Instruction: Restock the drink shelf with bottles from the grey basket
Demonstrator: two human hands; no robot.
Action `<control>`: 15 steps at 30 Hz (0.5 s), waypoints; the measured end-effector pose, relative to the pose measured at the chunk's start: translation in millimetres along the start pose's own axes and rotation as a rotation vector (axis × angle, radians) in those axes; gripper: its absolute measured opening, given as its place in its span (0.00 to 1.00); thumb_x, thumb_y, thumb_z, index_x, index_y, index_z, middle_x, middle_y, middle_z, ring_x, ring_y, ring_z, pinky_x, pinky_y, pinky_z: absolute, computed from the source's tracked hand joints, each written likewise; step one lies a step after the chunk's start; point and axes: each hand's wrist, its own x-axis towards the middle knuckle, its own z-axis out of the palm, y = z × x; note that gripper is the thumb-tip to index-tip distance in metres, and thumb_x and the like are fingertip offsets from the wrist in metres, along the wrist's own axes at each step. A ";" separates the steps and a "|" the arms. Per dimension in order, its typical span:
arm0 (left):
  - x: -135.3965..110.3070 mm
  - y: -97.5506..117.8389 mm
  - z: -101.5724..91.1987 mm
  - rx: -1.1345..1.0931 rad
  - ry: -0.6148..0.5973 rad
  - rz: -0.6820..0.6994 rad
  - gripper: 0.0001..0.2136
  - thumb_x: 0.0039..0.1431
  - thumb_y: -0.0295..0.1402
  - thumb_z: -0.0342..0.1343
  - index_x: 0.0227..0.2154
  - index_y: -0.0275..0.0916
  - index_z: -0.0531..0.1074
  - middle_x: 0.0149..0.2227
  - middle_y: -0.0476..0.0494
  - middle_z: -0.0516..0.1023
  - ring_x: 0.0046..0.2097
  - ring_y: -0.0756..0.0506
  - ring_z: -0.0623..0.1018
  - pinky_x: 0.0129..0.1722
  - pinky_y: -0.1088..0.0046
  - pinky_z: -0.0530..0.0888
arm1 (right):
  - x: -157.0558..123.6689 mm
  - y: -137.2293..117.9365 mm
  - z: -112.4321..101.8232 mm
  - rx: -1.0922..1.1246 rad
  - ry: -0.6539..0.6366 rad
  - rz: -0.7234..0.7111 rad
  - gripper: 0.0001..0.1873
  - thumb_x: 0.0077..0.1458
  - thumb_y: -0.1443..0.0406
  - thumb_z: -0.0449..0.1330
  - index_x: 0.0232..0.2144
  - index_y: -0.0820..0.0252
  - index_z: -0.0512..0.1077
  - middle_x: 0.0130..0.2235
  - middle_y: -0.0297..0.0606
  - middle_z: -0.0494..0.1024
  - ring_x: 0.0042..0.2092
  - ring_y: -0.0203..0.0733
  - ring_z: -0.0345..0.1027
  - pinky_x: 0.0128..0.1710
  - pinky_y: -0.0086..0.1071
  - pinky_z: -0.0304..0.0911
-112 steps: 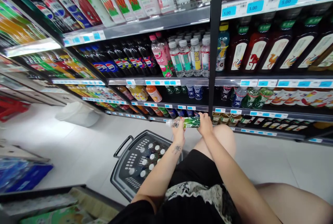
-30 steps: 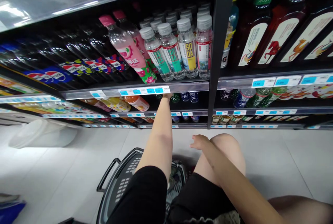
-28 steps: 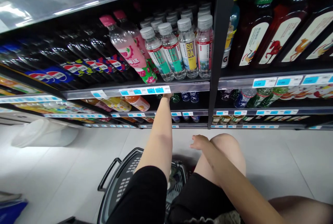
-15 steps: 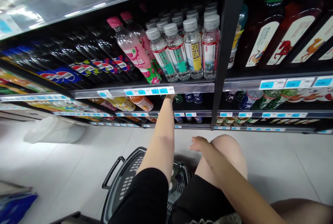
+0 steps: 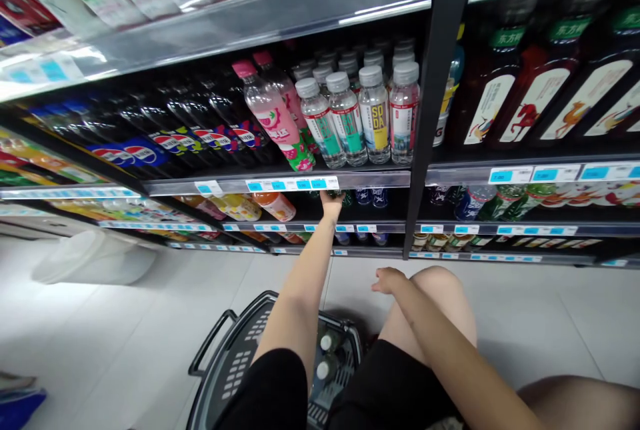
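My left hand (image 5: 331, 203) reaches in under shelf edge (image 5: 370, 181), fingers at green bottles (image 5: 347, 199) around it; cannot tell whether grip is closed on one. Blue-labelled bottles (image 5: 379, 197) at 3 o'clock from it, orange bottle (image 5: 275, 205) at 9. My right hand (image 5: 389, 281) between 4 and 5, fingers loose, holding nothing, near knee (image 5: 443, 290). Basket (image 5: 236, 375) at 7, white-capped bottles (image 5: 325, 370) inside.
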 end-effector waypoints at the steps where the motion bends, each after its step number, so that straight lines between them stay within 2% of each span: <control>1: -26.0 -3.6 -4.6 -0.010 0.036 -0.004 0.34 0.58 0.24 0.58 0.67 0.39 0.55 0.67 0.31 0.60 0.65 0.37 0.66 0.65 0.52 0.66 | 0.9 0.8 0.8 0.000 -0.004 0.009 0.27 0.59 0.56 0.64 0.58 0.61 0.73 0.58 0.50 0.75 0.59 0.51 0.70 0.53 0.36 0.67; 3: -93.7 -19.8 -19.8 -0.015 0.081 0.006 0.30 0.61 0.28 0.54 0.66 0.40 0.56 0.67 0.31 0.58 0.64 0.38 0.67 0.61 0.55 0.70 | 1.1 1.1 2.7 0.000 0.006 0.006 0.25 0.59 0.56 0.64 0.56 0.60 0.74 0.56 0.49 0.76 0.57 0.51 0.72 0.51 0.36 0.67; 5: -176.9 -47.3 -43.3 0.054 0.041 0.064 0.27 0.62 0.32 0.52 0.64 0.42 0.58 0.68 0.32 0.56 0.62 0.38 0.70 0.56 0.59 0.75 | -1.3 -0.4 4.3 -0.001 0.022 -0.013 0.24 0.59 0.57 0.64 0.55 0.60 0.75 0.56 0.48 0.77 0.56 0.51 0.73 0.50 0.35 0.68; 8: -306.1 -94.9 -91.2 0.261 -0.010 -0.105 0.27 0.62 0.35 0.49 0.65 0.44 0.55 0.68 0.32 0.54 0.64 0.36 0.68 0.59 0.52 0.72 | -8.8 -5.3 5.1 -0.020 0.029 -0.038 0.23 0.59 0.59 0.63 0.54 0.61 0.75 0.55 0.48 0.77 0.56 0.51 0.73 0.49 0.35 0.68; 10: -378.7 -114.9 -125.3 0.402 -0.038 -0.251 0.26 0.60 0.34 0.47 0.62 0.44 0.58 0.65 0.33 0.59 0.68 0.35 0.61 0.68 0.48 0.61 | -14.2 -9.9 5.2 -0.046 0.019 -0.052 0.22 0.59 0.59 0.63 0.54 0.61 0.75 0.55 0.48 0.77 0.56 0.51 0.73 0.48 0.34 0.67; 12: -431.6 -117.5 -153.3 0.509 -0.167 -0.480 0.26 0.58 0.30 0.46 0.61 0.47 0.59 0.66 0.36 0.59 0.71 0.38 0.57 0.72 0.55 0.55 | -17.9 -14.6 6.3 -0.078 0.006 -0.070 0.22 0.60 0.60 0.62 0.55 0.62 0.75 0.56 0.48 0.77 0.56 0.51 0.73 0.48 0.33 0.67; 13: -449.9 -113.5 -163.1 0.542 -0.244 -0.613 0.26 0.58 0.29 0.45 0.61 0.50 0.60 0.67 0.38 0.57 0.72 0.40 0.55 0.72 0.60 0.55 | -18.6 -16.8 7.5 -0.093 0.002 -0.080 0.23 0.61 0.60 0.61 0.56 0.62 0.74 0.57 0.48 0.76 0.56 0.50 0.72 0.49 0.33 0.67; 15: -470.8 -101.5 -172.6 0.548 -0.392 -0.856 0.26 0.60 0.28 0.45 0.61 0.53 0.63 0.69 0.43 0.56 0.72 0.41 0.55 0.69 0.64 0.60 | -17.8 -20.7 11.7 -0.116 0.003 -0.098 0.23 0.62 0.60 0.61 0.57 0.63 0.74 0.57 0.49 0.76 0.57 0.50 0.72 0.50 0.33 0.67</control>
